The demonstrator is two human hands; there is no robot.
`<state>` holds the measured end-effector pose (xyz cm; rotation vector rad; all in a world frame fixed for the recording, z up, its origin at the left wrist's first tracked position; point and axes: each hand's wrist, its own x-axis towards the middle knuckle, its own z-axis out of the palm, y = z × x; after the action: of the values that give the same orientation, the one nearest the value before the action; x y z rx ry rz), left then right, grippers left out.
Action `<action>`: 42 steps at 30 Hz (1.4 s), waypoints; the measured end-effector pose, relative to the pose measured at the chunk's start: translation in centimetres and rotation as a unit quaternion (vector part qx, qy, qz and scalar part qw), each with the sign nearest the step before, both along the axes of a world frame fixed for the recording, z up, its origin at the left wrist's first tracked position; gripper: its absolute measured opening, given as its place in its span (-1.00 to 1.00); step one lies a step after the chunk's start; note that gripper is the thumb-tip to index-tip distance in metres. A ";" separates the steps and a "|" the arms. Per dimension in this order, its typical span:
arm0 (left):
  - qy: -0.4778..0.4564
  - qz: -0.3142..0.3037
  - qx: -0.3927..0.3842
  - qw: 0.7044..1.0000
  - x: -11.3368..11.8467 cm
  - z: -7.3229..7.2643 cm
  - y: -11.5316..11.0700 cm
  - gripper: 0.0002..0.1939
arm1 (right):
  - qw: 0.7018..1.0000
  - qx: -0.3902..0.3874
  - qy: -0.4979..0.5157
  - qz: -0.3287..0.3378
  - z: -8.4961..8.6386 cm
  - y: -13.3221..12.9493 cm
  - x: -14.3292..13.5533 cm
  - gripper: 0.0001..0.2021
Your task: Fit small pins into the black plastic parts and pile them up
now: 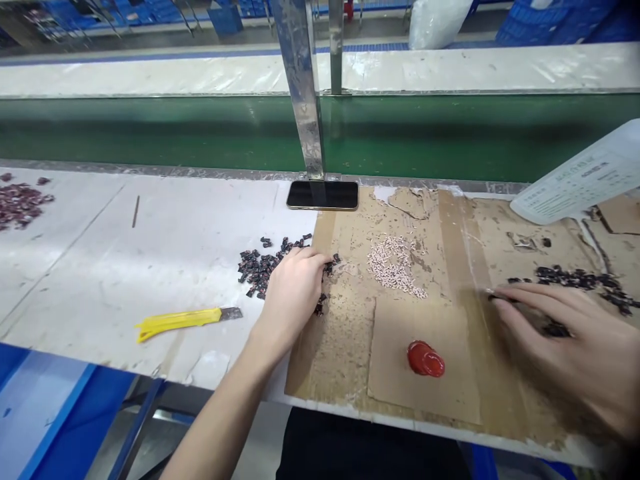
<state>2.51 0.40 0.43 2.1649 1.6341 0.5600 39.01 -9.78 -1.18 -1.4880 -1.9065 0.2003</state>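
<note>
Green conveyor belt (210, 137) runs behind a white worktable (90, 267), with a metal post (305, 107) in front of the belt and blue crates (540, 23) in the background. Black phone (323, 195) lies flat at the foot of the post, over the table's far edge. Left hand (295, 273) is at the pile of small black parts (257, 270), fingertips together at a dark piece on the pile's right side; can't tell if it's gripped. Right hand (560, 327) is blurred, thumb and forefinger closed on a small dark part (493, 295), just left of a second black pile (580, 277). Between the hands on the big cardboard sheet (335, 360): a scatter of tiny pale pieces (395, 267), and nearer the person a smaller cardboard square (400, 393) carrying a red blob (425, 359). Yellow cutter (180, 323), blade out, sits on the table left of the left forearm. White bottle (580, 177) tilts at far right. Dark red pieces (20, 203) are heaped far left.
</note>
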 end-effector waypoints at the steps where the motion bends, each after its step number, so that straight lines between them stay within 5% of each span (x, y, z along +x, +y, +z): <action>1: -0.008 0.001 -0.001 1.000 0.0 0.0 0.0 -0.65 | 0.997 0.021 -0.074 -0.017 0.3 0.8 -1.5 -0.56; 3: -0.032 0.010 -0.001 0.999 -0.1 0.1 -0.1 -0.69 | 0.991 0.057 -0.120 0.033 0.5 2.7 -4.4 -0.78; 8: -0.163 0.083 0.002 0.983 -0.5 0.2 -2.2 -0.81 | 0.984 -0.003 -0.161 0.083 0.1 6.3 -9.3 -0.82; 15: -0.388 0.143 -0.102 0.905 0.1 -0.1 -7.1 -0.81 | 0.980 -0.033 -0.180 0.077 -0.1 6.5 -10.3 -0.79; 18: -0.483 0.158 -0.163 0.846 0.7 0.2 -7.9 -0.89 | 0.982 -0.034 -0.171 0.071 -0.1 6.5 -10.5 -0.79; 22: -0.515 0.157 -0.174 0.824 1.4 0.9 -8.1 -0.92 | 0.987 -0.035 -0.143 0.066 -0.1 6.7 -10.6 -0.80; 32: -0.524 0.155 -0.161 0.822 1.9 1.1 -8.6 -0.93 | 0.994 -0.064 0.083 0.018 0.7 6.4 -10.2 -0.87; 42: -0.443 0.000 -0.057 0.895 7.4 1.2 -7.7 -0.86 | 0.903 -0.185 0.389 0.005 2.0 4.4 -8.4 -0.83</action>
<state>9.89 -7.25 1.61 1.4461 1.0999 1.1895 30.61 -5.42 0.84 -1.3306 -1.2535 1.0441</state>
